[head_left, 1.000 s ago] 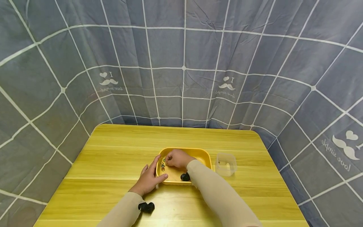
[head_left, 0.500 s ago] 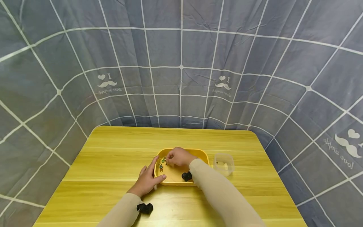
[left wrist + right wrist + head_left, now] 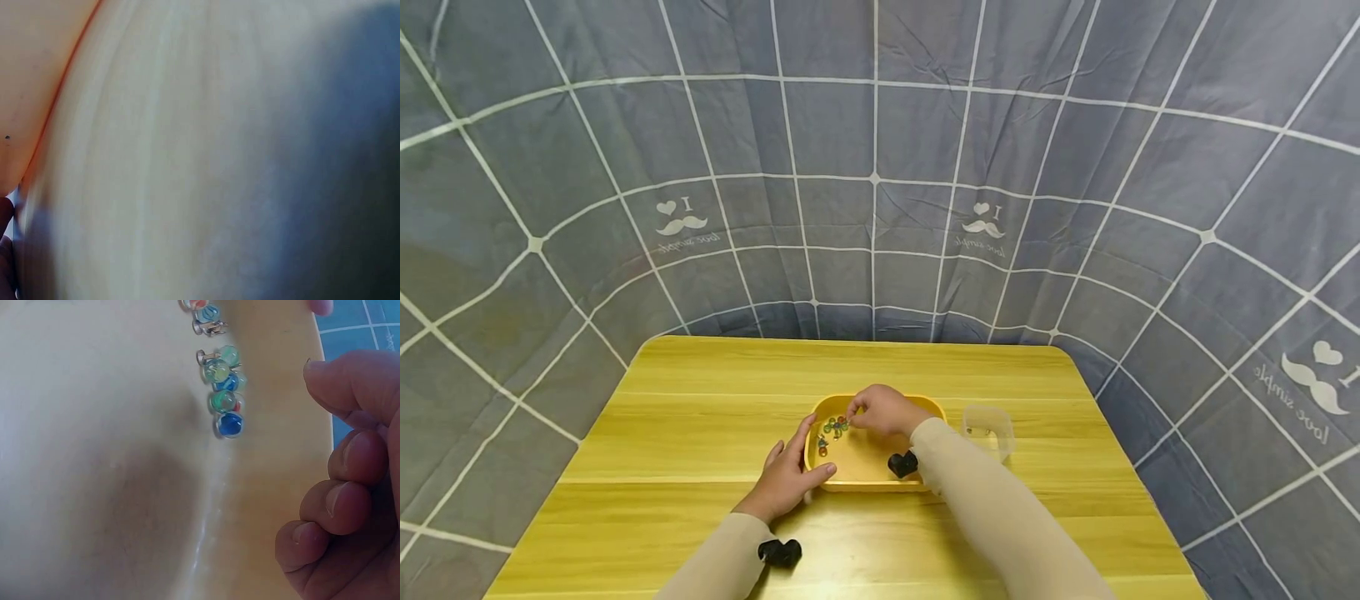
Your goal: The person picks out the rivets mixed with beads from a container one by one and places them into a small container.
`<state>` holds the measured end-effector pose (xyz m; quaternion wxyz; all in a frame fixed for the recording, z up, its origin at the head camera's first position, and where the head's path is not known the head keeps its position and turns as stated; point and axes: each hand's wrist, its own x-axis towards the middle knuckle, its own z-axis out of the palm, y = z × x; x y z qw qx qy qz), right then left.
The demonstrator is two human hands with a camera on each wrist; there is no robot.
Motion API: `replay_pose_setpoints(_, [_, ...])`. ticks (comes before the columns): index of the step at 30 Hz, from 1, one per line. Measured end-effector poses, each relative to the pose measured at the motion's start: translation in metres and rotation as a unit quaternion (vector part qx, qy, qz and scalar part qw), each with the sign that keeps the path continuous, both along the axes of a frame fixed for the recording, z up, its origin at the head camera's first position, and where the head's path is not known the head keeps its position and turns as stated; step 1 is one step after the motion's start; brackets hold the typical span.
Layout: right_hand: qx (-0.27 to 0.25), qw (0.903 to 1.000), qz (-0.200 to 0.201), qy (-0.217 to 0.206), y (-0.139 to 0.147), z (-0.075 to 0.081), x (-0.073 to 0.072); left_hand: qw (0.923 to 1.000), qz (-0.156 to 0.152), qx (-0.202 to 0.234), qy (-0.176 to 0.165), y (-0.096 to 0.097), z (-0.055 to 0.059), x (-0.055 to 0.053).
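Observation:
My left hand [image 3: 786, 479] rests against the left end of a yellow tray [image 3: 880, 486], thumb on the near rim and fingers along the side. Inside the tray's left end lie several glass marbles [image 3: 229, 424] in blue, green and clear tones. Small ringed metal pieces [image 3: 212, 327] lie among them. My right hand [image 3: 887, 411] is over the tray, just right of the marbles, with its fingers curled. A thin dark tip [image 3: 308, 361] pokes out at its fingertips, seemingly a small metal piece pinched there; most of it is hidden. The left wrist view shows mainly blurred table and the tray's edge.
A clear plastic box [image 3: 988, 431] with a few tiny items in it stands right of the tray, partly behind the right sleeve. The wooden table [image 3: 715, 417] carries both. A grey checked curtain [image 3: 835, 208] hangs around the table.
My right hand has drawn back slightly up and right from the marbles, uncovering more of them. The left hand stays at the tray's left end. The head view has shifted a little.

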<state>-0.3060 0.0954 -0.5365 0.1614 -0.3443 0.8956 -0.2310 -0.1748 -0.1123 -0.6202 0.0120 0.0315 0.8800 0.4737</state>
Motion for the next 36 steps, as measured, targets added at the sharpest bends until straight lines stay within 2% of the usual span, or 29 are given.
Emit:
replay_pose_setpoints(8, [-0.004,1.0,0.006,0.004,0.006,0.007,-0.001,0.9999,0.003,0.009,-0.004,-0.001,0.0,-0.003])
replay_pose_setpoints(20, [-0.024,0.9995,-0.017,-0.004,0.01,0.018,-0.007,0.9999,-0.004,-0.007,-0.009,-0.009,0.0,-0.012])
replay_pose_setpoints(27, [-0.047,0.9984,-0.032,0.001,0.018,0.025,-0.012,0.9999,-0.011,0.003,-0.004,-0.012,0.002,-0.017])
replay_pose_setpoints(36, [-0.051,0.9975,-0.049,0.004,0.032,0.031,-0.018,0.9998,-0.017,0.009,-0.008,-0.016,0.006,-0.021])
